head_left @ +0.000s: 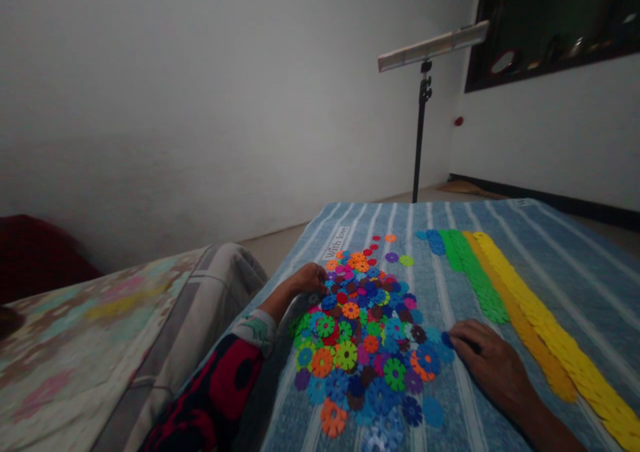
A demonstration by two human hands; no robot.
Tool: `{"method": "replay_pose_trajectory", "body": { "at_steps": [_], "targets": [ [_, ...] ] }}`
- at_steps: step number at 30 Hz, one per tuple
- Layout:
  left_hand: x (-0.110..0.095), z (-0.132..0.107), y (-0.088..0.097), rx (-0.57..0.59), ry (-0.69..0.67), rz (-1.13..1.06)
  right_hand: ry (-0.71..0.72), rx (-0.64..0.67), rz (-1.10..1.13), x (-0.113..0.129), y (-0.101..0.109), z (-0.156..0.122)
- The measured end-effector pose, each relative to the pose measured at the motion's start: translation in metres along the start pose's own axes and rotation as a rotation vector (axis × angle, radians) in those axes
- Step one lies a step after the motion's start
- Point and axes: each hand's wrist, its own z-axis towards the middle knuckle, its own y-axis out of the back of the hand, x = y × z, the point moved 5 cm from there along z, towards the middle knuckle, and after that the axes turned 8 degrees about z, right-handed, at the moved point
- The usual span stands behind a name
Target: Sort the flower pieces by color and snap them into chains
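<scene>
A heap of flat plastic snowflake discs (367, 335) in many colours lies on a blue striped cloth (550, 265). My left hand (310, 279) rests at the heap's far left edge, fingers curled down onto the discs. My right hand (487, 359) lies on the cloth at the heap's right edge, its fingertips touching a dark blue disc (447, 338). To the right run sorted rows: a yellow row (545, 332), a green row (475, 279) and a short blue row (435, 241).
A light stand (421, 139) with a long panel stands behind the cloth near the white wall. A patterned blanket (100, 345) lies at the left. A few loose discs (399, 259) sit beyond the heap.
</scene>
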Motion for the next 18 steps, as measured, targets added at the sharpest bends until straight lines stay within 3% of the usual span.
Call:
{"method": "replay_pose_trajectory", "body": {
  "at_steps": [10, 18],
  "targets": [
    [-0.006, 0.002, -0.004, -0.099, -0.013, -0.079, 0.006, -0.021, -0.003, -0.001, 0.0, 0.0],
    [-0.018, -0.013, 0.01, -0.157, -0.033, 0.006, -0.011, -0.002, 0.013, -0.002, 0.001, -0.001]
  ]
}}
